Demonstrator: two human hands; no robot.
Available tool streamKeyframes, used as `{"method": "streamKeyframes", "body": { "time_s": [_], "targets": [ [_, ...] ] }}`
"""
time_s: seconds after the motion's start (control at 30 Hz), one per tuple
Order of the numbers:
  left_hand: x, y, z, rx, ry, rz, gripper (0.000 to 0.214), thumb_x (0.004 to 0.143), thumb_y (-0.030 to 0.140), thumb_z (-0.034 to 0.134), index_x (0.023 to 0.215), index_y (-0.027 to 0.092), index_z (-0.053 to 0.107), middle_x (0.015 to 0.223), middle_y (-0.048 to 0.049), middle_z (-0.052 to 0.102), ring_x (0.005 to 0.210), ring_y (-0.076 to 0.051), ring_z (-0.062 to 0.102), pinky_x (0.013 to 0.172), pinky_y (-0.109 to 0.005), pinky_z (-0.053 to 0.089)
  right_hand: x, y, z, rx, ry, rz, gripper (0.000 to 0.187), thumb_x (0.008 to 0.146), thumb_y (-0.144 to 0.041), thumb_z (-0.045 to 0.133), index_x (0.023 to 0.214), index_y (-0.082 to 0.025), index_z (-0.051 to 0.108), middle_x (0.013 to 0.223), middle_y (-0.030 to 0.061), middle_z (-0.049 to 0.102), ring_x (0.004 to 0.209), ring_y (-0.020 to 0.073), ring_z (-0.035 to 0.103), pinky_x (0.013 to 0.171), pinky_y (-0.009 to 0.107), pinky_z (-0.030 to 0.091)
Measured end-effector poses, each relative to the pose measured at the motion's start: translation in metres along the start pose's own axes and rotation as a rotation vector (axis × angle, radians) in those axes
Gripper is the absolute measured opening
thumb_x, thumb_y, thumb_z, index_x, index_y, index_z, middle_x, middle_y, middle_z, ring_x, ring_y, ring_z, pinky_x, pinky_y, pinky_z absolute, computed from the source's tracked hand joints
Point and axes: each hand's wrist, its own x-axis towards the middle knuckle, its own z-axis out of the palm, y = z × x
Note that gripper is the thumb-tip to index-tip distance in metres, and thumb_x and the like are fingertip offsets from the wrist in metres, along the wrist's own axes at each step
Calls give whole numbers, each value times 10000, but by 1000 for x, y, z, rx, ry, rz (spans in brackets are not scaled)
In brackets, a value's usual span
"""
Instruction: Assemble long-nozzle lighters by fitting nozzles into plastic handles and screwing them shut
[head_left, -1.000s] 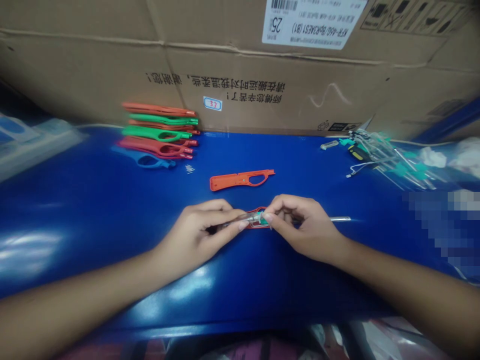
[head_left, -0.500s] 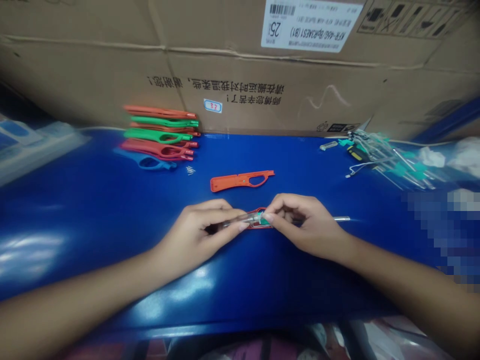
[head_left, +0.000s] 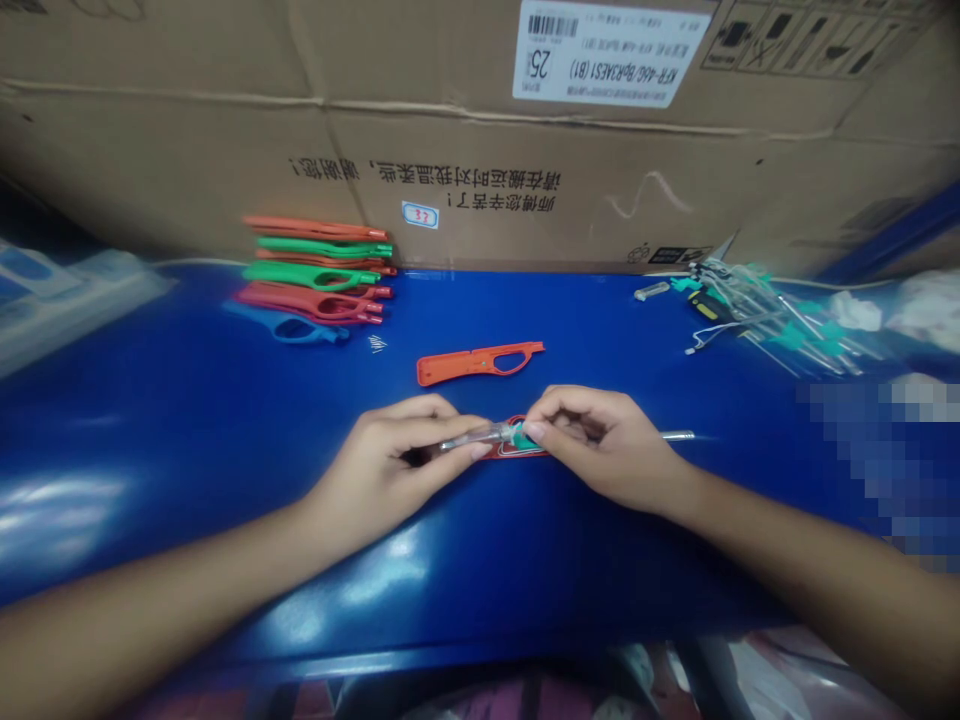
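Clear plastic tube [head_left: 474, 437] is what I have pinched between thumb and fingers of the left hand [head_left: 401, 445]; the right hand [head_left: 611, 440] pinches a green piece [head_left: 519, 440] at its end. Beneath both fingertips lies a red handle shell [head_left: 493, 453]; beyond the hands, an orange handle shell [head_left: 454, 369].

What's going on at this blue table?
A person has both bare hands over a red shell on the blue table. The left hand holds a clear tube; the right hand has its fingertips at a green part. An orange shell lies just beyond, with coloured shells farther left and loose parts heaped at right.
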Motion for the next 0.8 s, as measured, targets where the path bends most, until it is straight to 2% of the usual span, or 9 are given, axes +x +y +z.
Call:
{"method": "streamKeyframes", "body": {
  "time_s": [0.2,0.4,0.53,0.63,0.8],
  "targets": [
    [0,0,0,-2,-18,0,215,923,253,691,1116,219,781,924,-39,734,774,-128,684,697,-226,541,0,-1,0,-31,13,-38,189,918,-305,598,823,-153,658,601,-56,419,500,72,295,472,244,235],
    [-1,0,0,5,-36,-15,209,934,265,676,1108,219,783,928,-42,730,774,-133,680,708,-237,547,1,-1,2,-55,29,-27,195,911,-305,606,811,-150,671,612,-45,460,493,66,301,465,238,246],
    [-1,0,1,-3,-35,-26,201,935,270,673,1094,224,789,936,-46,736,776,-137,683,716,-240,554,0,-1,5,-61,32,-33,185,906,-291,611,809,-148,676,569,-62,413,480,65,290,452,237,233],
    [0,1,0,-26,-33,-30,193,932,263,677,1079,221,793,942,-51,746,787,-142,691,719,-239,559,-1,-3,6,-62,16,-71,171,907,-271,614,821,-150,700,615,-41,498,479,60,310,446,239,243],
    [1,2,0,-67,-16,-19,187,924,257,688,1064,201,798,913,-58,755,762,-140,694,697,-233,559,-2,-4,6,-31,80,-96,189,916,-295,609,815,-164,700,740,17,628,536,81,422,483,250,320]
  ]
}}
